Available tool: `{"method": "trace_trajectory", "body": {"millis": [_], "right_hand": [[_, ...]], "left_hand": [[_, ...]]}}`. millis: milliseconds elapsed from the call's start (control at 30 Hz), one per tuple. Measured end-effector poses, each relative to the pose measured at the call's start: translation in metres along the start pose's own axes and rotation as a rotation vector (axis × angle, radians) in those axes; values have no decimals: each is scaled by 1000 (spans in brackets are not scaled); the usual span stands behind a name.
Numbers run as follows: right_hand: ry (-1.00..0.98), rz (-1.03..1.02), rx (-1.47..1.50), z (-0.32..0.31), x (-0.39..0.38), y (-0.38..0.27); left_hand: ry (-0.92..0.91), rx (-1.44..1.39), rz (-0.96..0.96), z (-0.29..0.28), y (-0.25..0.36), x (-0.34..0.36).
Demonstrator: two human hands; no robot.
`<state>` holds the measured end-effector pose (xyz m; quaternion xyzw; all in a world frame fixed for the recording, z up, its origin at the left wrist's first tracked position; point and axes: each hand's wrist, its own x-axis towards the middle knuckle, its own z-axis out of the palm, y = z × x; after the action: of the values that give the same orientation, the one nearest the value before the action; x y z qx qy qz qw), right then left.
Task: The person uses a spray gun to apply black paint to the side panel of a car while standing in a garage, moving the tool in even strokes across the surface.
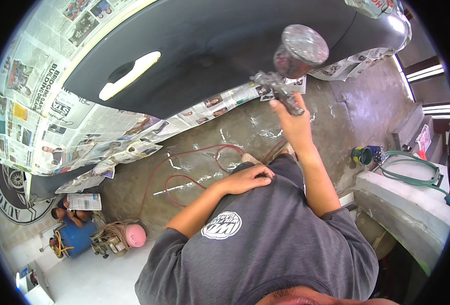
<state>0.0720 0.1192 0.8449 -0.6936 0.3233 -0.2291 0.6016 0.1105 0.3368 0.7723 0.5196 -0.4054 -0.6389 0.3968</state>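
Gray T-shirt (286,239) lies nearest; left hand (248,179) rests there, loosely half-curled, apparently empty. Right hand (294,121) grips spray gun (277,85) near car door (194,56): newspaper masking (60,129) in place, surface evenly dark; remaining coats indeterminable.

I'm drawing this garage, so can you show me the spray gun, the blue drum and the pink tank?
Spray gun (289,64), head view: on its cup's side.
Blue drum (79,239), head view: on its side.
Pink tank (136,235), head view: on its rounded end.
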Motion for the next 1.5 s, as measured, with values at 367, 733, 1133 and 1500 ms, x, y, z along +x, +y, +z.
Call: {"method": "trace_trajectory", "body": {"millis": [367, 733, 1133, 1500], "right_hand": [[-128, 50, 140, 9, 3, -20], [263, -91, 36, -69, 34, 1], [180, -79, 69, -47, 26, -11], [289, -123, 147, -81, 61, 18]], "left_hand": [[-155, 107, 107, 6, 40, -10], [-144, 90, 97, 11, 38, 6], [-83, 130, 89, 11, 26, 6], [-6, 82, 14, 8, 25, -8]]}}
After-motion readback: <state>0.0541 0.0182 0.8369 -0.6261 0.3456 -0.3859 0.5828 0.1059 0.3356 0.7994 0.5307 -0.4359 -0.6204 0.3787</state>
